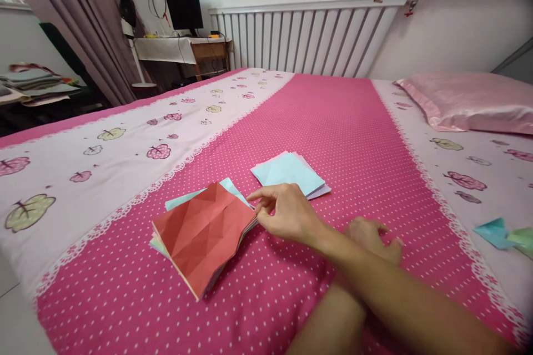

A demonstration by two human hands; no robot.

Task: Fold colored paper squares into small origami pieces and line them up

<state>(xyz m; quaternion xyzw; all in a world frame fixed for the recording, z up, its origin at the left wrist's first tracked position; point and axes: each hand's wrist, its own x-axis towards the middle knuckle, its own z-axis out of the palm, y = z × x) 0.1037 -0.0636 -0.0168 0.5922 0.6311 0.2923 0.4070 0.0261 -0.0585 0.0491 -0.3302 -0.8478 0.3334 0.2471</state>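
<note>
My right hand [287, 212] reaches across to the left, thumb and index finger closed at the right corner of a creased red sheet of paper [208, 233]. That sheet lies on top of a loose stack, with a light blue sheet [227, 184] jutting out behind it and pale edges below. My left hand [370, 239] rests on the bed under my right forearm, fingers apart and holding nothing; part of it is hidden by that forearm. Just beyond my right hand lies a second stack of square papers [291, 172], light blue on top with pink and lilac edges.
Everything lies on a bed with a pink dotted cover [333, 122]. Folded blue paper [495, 233] and green paper [522, 238] sit at the right edge. A pink pillow [474, 100] is farther back. A desk with a monitor [183, 6] stands beyond the bed.
</note>
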